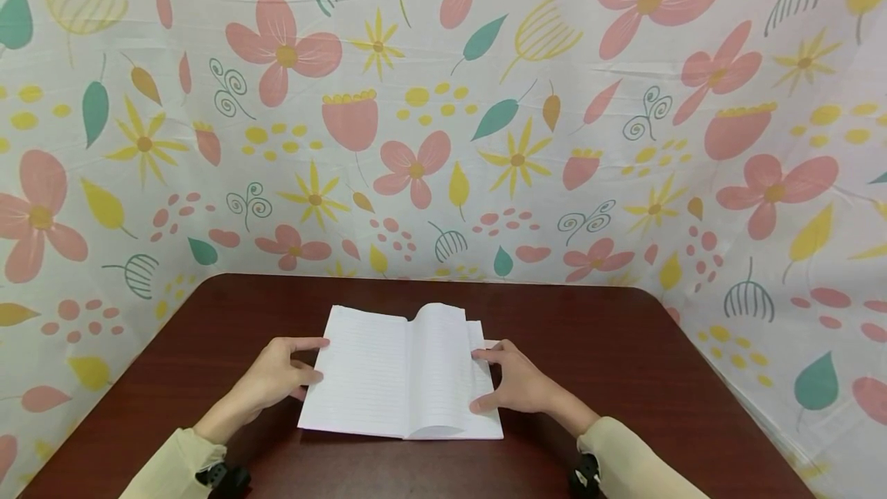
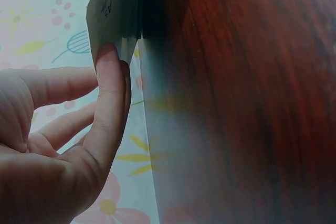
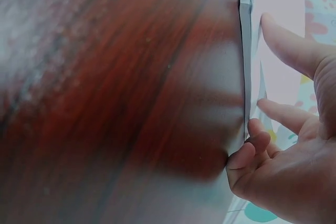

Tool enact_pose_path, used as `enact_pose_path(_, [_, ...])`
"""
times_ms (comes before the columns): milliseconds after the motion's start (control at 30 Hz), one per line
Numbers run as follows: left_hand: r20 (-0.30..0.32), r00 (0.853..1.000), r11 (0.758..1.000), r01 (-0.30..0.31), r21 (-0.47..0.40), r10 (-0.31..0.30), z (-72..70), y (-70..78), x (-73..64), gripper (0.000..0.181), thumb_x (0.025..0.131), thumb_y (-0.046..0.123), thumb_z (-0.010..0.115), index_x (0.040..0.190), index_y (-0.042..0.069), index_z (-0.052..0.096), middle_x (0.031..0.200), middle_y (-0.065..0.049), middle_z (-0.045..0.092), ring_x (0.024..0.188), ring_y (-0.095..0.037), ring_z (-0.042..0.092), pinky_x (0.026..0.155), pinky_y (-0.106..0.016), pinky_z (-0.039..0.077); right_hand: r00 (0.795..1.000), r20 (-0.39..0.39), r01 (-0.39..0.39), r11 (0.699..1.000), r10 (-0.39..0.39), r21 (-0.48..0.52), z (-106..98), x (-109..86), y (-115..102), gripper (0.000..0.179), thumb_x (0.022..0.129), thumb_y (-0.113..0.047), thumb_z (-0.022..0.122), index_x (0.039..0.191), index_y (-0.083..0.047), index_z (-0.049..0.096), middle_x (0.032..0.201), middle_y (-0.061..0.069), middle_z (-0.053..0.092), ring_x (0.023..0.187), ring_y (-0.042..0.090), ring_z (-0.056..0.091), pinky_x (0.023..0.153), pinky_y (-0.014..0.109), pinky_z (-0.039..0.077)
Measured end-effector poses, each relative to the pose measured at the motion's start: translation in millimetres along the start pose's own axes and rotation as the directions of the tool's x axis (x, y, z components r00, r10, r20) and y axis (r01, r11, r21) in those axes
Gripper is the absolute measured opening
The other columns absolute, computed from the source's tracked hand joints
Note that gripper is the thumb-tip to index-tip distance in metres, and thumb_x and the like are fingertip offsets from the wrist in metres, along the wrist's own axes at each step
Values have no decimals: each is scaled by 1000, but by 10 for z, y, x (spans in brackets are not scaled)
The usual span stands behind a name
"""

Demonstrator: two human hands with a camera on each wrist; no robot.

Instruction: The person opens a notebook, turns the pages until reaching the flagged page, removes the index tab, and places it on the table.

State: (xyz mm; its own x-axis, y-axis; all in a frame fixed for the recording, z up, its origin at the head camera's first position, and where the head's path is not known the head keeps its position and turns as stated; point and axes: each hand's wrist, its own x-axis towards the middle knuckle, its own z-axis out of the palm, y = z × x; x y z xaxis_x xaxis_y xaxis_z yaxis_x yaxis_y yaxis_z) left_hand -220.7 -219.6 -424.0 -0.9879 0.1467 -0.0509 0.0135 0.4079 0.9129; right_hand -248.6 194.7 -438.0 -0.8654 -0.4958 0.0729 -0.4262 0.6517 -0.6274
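Observation:
An open notebook (image 1: 367, 376) with white lined pages lies on the table in the head view. One of its right-hand pages (image 1: 440, 368) arches up from the spine. My left hand (image 1: 280, 368) grips the left edge between thumb and fingers; dark handwriting shows on the notebook's outer side (image 2: 113, 9) in the left wrist view. At the right edge, my right hand (image 1: 516, 380) has its thumb and index finger on the pages. Its other fingers curl against the edge of the page stack (image 3: 245, 51) in the right wrist view.
The dark reddish-brown table (image 1: 554, 322) has rounded far corners. Behind and beside it hangs a white cloth (image 1: 430, 60) printed with flowers and leaves. A black wrist device (image 1: 223, 477) sits at the left cuff, another black device (image 1: 585, 474) at the right.

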Motion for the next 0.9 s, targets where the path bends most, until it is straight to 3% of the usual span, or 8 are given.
enact_pose_path(400, [-2, 1000, 1000, 1, 3, -1, 3, 10, 3, 54, 87, -8, 77, 139, -10, 61, 117, -21, 70, 84, -26, 74, 64, -44, 63, 999, -8, -48, 996, 48, 76, -15, 12, -32, 73, 78, -24, 95, 139, 3, 65, 118, 12, 58, 107, 29, 53, 93, 47, 48])
enact_pose_path(700, [4, 1000, 1000, -10, 5, 10, -2, 10, 9, 55, 87, -8, 77, 140, -10, 60, 121, -24, 68, 85, -26, 74, 63, -44, 63, 998, 0, -62, 972, 63, 226, -67, 44, -42, 66, 85, -18, 90, 141, 4, 62, 105, 8, 71, 79, 23, 54, 67, 29, 46])
enact_pose_path(900, [-11, 1000, 1000, 11, 8, -10, 5, 22, -5, 54, 87, -9, 77, 139, -8, 62, 117, -21, 69, 84, -26, 74, 64, -44, 63, 996, 33, -83, 947, 77, 309, -90, 34, -88, 68, 89, -16, 86, 146, 6, 57, 102, 8, 74, 86, 24, 62, 71, 30, 54])
